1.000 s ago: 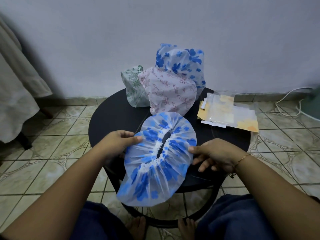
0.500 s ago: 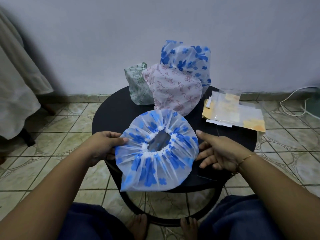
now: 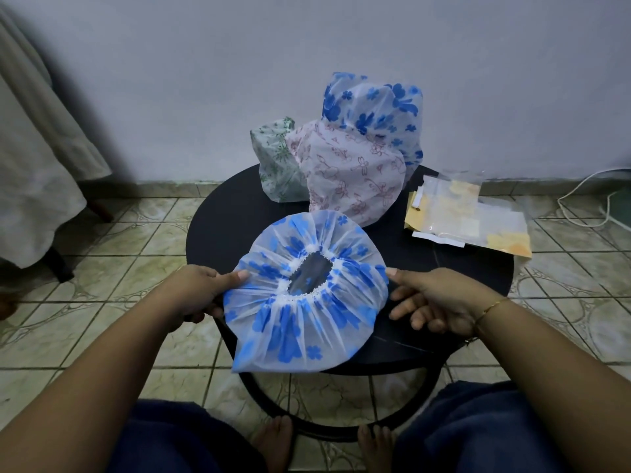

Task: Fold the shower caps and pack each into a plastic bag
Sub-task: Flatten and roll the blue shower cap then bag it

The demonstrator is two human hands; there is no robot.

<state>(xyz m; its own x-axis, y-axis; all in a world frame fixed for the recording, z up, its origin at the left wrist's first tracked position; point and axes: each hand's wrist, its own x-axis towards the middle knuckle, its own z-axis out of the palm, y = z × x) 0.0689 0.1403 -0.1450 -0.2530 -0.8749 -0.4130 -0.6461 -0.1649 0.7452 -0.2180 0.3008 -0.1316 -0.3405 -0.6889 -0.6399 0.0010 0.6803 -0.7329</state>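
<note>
A plain pale grey-blue wall (image 3: 239, 63) fills the upper half, meeting a tiled skirting at its foot. The floor (image 3: 102, 268) is laid in square greenish-cream tiles with curved patterns and dark grout. A round black surface (image 3: 232, 216) on a ringed frame stands near the wall. Pale cloth (image 3: 37, 158) hangs at the far left. A white cable (image 3: 580, 199) loops over the floor at right. The light is dim and even

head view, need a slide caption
Both hands, left and right, stretch a blue-flowered shower cap flat over a round black table.
</note>
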